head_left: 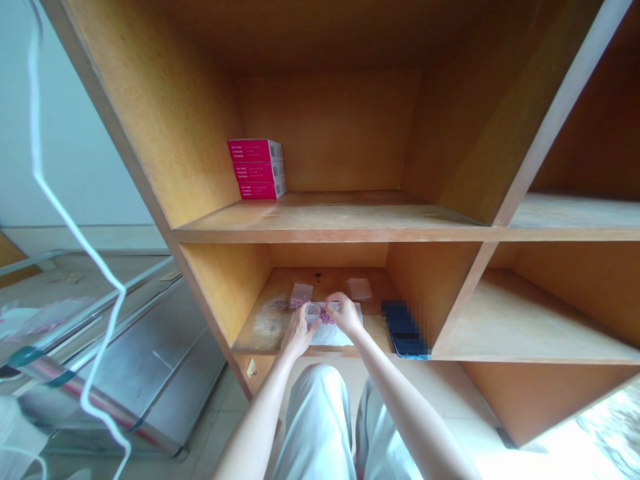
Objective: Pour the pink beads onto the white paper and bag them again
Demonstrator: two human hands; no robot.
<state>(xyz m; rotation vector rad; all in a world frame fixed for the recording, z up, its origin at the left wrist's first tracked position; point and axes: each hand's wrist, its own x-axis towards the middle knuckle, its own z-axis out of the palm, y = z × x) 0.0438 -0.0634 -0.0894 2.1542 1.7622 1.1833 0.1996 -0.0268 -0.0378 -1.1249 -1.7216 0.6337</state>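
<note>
On the lower shelf lies a sheet of white paper (333, 335) with a heap of small dark-pink pellets (326, 317) on it. My left hand (299, 331) holds a small clear plastic bag (313, 311) at the paper's left side, its mouth toward the heap. Beside the pellets is my right hand (344, 313), fingers pinched together at their edge; whatever is between the fingertips is too small to make out. A clear bag with pink pellets in it (301, 295) lies behind my left hand. Farther back on the right is another flat clear bag (359, 289).
A dark phone (404, 330) lies at the shelf's right front. Above, pink boxes (257, 171) are stacked on the upper shelf (350, 212). A metal cart (145, 353) stands to the left, with a white cable (95, 250) hanging before it. My knees are below the shelf edge.
</note>
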